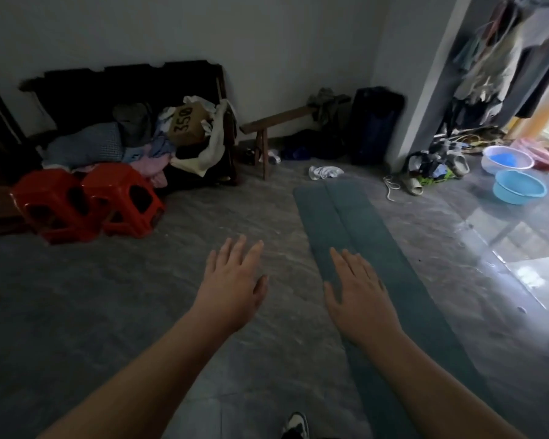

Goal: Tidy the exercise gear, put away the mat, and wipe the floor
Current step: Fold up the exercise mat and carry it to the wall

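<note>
The mat (355, 223) is lying folded lengthwise, not rolled (floor (140, 296) unwiped, I think), while both hands, left (232, 289) and right (362, 296), are hovering with fingers spread, holding nothing.

Teal mat (346, 223), 2 red stools (86, 201), blue basin (520, 190).

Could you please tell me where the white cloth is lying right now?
The white cloth lies on the floor just beyond the mat's far end, right of the wooden bench.
</note>
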Demonstrator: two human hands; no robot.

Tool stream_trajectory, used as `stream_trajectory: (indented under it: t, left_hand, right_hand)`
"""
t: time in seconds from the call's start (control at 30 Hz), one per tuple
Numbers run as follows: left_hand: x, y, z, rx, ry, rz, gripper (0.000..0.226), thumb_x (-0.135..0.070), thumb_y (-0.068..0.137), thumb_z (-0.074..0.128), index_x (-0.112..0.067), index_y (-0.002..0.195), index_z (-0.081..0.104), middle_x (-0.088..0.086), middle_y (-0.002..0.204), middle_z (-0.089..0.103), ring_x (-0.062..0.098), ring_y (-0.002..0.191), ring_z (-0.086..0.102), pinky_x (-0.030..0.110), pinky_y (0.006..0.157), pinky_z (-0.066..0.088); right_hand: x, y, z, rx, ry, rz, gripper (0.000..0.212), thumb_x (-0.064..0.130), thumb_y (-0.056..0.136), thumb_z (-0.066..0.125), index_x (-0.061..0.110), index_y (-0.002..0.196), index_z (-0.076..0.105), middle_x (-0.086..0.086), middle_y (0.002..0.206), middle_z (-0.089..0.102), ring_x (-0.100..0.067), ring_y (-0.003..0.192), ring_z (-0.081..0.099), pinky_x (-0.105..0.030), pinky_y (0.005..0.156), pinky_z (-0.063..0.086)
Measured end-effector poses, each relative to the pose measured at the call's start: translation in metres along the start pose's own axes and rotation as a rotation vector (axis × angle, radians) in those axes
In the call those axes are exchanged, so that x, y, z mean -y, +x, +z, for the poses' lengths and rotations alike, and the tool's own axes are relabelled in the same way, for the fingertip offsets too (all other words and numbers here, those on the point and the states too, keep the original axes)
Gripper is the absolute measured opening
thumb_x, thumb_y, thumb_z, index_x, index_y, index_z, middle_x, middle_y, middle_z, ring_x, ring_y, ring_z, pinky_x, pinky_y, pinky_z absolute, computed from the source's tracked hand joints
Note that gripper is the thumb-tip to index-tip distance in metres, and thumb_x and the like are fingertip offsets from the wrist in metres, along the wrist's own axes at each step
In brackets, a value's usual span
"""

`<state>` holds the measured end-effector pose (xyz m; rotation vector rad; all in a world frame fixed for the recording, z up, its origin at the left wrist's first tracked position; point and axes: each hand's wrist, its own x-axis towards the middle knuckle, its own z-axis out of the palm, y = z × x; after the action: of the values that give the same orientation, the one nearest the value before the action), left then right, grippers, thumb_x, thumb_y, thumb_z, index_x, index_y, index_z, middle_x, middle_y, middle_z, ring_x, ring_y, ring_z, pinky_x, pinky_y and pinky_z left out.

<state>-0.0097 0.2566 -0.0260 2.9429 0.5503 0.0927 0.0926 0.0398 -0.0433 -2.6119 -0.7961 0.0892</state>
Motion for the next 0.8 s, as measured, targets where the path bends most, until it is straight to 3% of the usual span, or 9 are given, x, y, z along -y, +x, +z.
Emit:
stream_trajectory:
  t: [0.23, 0.4, 0.63, 0.8]
  left_hand:
    - [0.056, 0.125, 0.014, 0.026, 0.017, -0.019, 0.067, -0.051, 0.097, 0.037, -0.03, 0.156, 0.014, 0.007, 0.165, 0.016, 0.03, 0.152, 0.011, 0.051, 0.121, 0.015]
    - [0.092, 0.234, 0.044, 0.09, -0.017, 0.023, 0.066, -0.052, 0.099, 0.036, -0.03, 0.156, 0.011, 0.007, 0.165, 0.015, 0.03, 0.152, 0.01, 0.051, 0.121, 0.013]
    - [0.106, 0.418, 0.058, 0.159, -0.027, 0.268, 0.067, -0.048, 0.099, 0.037, -0.028, 0.157, 0.011, 0.007, 0.165, 0.014, 0.03, 0.152, 0.011, 0.051, 0.122, 0.013]
    - [0.073, 0.534, 0.07, 0.22, -0.019, 0.533, 0.068, -0.047, 0.095, 0.039, -0.026, 0.156, 0.017, 0.008, 0.164, 0.02, 0.031, 0.15, 0.017, 0.052, 0.12, 0.019]
  right_hand:
    - [0.031, 0.145, 0.017, 0.038, -0.071, -0.058, 0.065, 0.045, 0.099, 0.039, 0.026, 0.156, 0.017, -0.001, 0.162, 0.023, -0.022, 0.149, 0.017, -0.04, 0.12, 0.017]
    - [0.021, 0.235, 0.043, 0.064, -0.083, 0.035, 0.066, 0.047, 0.098, 0.038, 0.028, 0.157, 0.014, 0.0, 0.164, 0.017, -0.02, 0.151, 0.012, -0.04, 0.121, 0.016]
    - [0.002, 0.353, 0.066, 0.016, -0.064, 0.3, 0.067, 0.048, 0.1, 0.036, 0.029, 0.157, 0.006, 0.001, 0.165, 0.014, -0.02, 0.152, 0.008, -0.042, 0.122, 0.017]
    - [-0.013, 0.409, 0.057, -0.094, -0.031, 0.538, 0.065, 0.045, 0.099, 0.039, 0.028, 0.157, 0.014, 0.001, 0.164, 0.019, -0.021, 0.151, 0.012, -0.042, 0.121, 0.018]
